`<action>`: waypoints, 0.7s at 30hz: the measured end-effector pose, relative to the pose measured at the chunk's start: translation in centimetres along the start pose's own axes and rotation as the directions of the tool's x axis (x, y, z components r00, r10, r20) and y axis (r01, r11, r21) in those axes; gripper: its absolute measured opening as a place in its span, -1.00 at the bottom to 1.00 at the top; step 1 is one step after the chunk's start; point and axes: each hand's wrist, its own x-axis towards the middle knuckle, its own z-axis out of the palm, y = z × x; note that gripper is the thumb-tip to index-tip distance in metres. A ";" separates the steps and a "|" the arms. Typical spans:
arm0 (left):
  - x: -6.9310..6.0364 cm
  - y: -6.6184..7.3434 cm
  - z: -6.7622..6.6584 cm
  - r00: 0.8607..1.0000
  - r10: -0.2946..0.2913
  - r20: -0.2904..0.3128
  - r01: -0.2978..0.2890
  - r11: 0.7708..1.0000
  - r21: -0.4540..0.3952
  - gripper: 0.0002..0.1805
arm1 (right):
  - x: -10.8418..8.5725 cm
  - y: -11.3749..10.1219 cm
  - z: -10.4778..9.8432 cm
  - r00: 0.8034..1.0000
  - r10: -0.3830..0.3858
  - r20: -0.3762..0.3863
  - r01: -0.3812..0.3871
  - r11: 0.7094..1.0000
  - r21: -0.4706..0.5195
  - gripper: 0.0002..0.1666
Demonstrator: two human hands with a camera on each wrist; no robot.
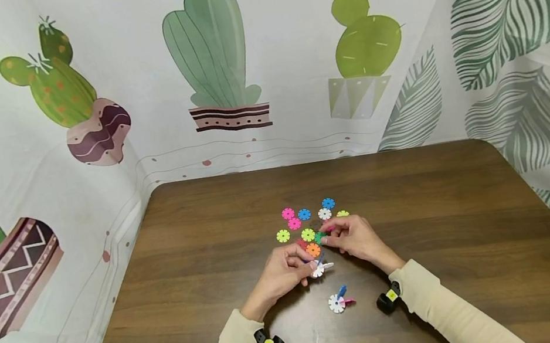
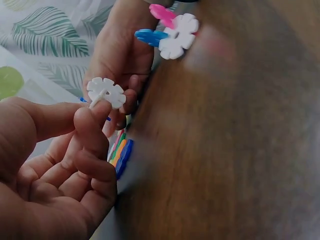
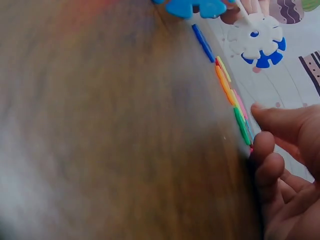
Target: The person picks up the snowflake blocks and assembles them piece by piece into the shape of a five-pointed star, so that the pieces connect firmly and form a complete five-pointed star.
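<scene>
Between thumb and fingers, my left hand (image 1: 281,274) pinches a white notched plastic disc (image 2: 107,91) with another white disc and a blue disc slotted into it. My right hand (image 1: 356,237) reaches to the right side of a cluster of loose notched discs, its fingertips close to a green disc (image 1: 319,238). In the right wrist view, the thumb and fingers are apart with nothing visible between them. Nearer the body lies a joined piece (image 1: 336,304) of white, blue and pink discs, standing apart from both hands.
Loose discs lie flat beyond the hands, among them orange (image 1: 313,250), yellow-green (image 1: 283,235), pink (image 1: 288,213), blue (image 1: 328,203) and white (image 1: 324,213) ones. The brown wooden table (image 1: 199,236) meets a hanging cloth (image 1: 292,74) printed with cacti and leaves.
</scene>
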 end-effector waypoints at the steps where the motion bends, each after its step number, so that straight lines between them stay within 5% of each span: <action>1: -0.1 0.0 0.1 1.000 0.001 0.000 -0.001 1.000 0.016 -0.90 | 0.1 0.1 0.1 1.000 -0.004 -0.006 0.004 1.000 -0.011 -0.76; 15: -0.6 0.6 2.0 0.999 0.004 0.043 -0.015 0.963 0.271 -0.95 | 0.2 0.3 0.4 0.999 -0.003 -0.040 -0.002 0.994 -0.110 -0.69; 21: -0.6 0.8 1.9 0.997 0.019 0.080 -0.044 0.948 0.315 -0.94 | 0.1 0.1 0.3 0.999 -0.001 -0.039 -0.004 0.993 -0.122 -0.67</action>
